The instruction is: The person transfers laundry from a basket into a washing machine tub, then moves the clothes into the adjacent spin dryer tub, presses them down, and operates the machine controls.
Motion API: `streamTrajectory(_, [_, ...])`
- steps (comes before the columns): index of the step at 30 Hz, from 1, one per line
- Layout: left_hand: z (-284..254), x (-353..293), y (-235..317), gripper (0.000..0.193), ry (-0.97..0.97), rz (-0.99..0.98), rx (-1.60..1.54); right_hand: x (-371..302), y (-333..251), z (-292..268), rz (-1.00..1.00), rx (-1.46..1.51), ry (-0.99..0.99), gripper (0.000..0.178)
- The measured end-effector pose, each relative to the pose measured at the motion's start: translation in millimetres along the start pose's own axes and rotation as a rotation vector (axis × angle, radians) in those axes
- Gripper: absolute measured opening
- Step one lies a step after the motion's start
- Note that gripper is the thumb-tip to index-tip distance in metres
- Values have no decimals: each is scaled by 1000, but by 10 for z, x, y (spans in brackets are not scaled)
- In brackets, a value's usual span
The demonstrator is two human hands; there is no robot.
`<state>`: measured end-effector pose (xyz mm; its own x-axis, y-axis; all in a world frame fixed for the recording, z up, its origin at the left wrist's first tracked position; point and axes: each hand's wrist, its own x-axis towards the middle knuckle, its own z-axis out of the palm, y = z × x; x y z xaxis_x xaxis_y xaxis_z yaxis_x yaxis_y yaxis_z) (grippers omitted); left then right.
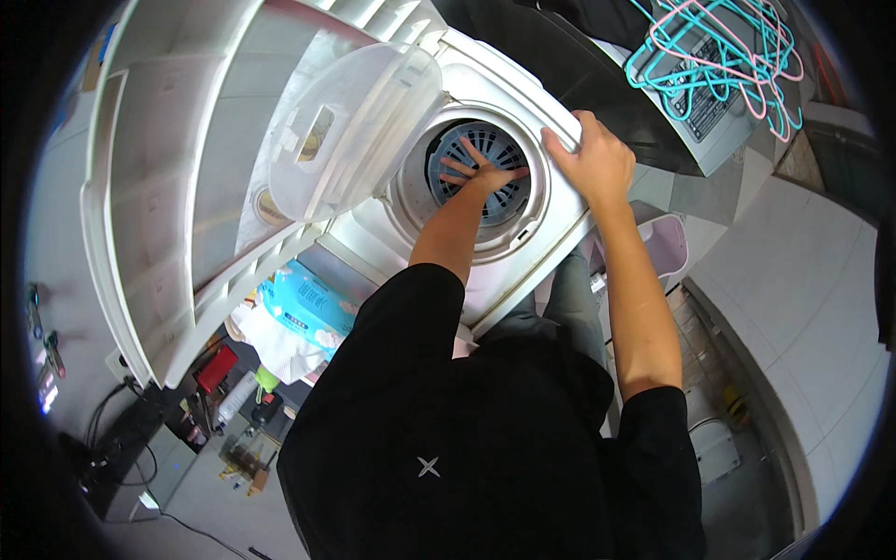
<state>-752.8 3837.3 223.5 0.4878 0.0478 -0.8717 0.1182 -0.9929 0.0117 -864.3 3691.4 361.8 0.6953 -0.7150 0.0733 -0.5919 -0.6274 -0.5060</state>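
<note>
A white top-loading washing machine [555,217] stands in front of me with a round opening in its top. My left hand [483,175] reaches down through that opening with fingers spread wide, over a blue-grey slotted disc [499,145] inside the tub. Whether the palm presses on the disc, I cannot tell. My right hand [600,163] grips the machine's right edge, thumb on top and fingers folded along the side. A translucent inner lid [373,140] is raised at the left of the opening. Beyond it the large white outer lid [149,187] also stands up.
Turquoise and pink hangers [719,56] lie on a laptop [695,117] at the upper right. A pale pink bin [665,245] is beside the machine. At the left sits a blue tissue package [303,303]. Cables [140,457] trail at the lower left.
</note>
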Motion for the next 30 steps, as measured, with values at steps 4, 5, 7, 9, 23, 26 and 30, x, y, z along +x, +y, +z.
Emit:
streamTrajectory(4, [87, 141, -114, 167, -11, 29, 67, -9, -58, -17, 29, 14, -26, 52])
streamTrajectory(5, [108, 182, -170, 167, -17, 52, 144, -2, -69, 2, 31, 14, -24, 52])
streamTrajectory(7, [69, 56, -129, 163, -83, 75, 241, -19, -12, 40, 47, 13, -41, 53])
streamTrajectory(9, [59, 75, -108, 164, -88, 135, 341, -26, -14, -19, 75, -4, -27, 53])
streamTrajectory(23, [486, 907, -356, 160, -53, 141, 539, -45, -29, 59, 42, -64, 66, 52])
streamTrajectory(26, [617, 1088, -402, 160, -9, 114, 575, -28, -43, 83, 16, -31, 84, 50])
streamTrajectory(30, [576, 1029, -346, 161, -63, 162, 592, -45, 33, 101, 1, -47, 126, 49])
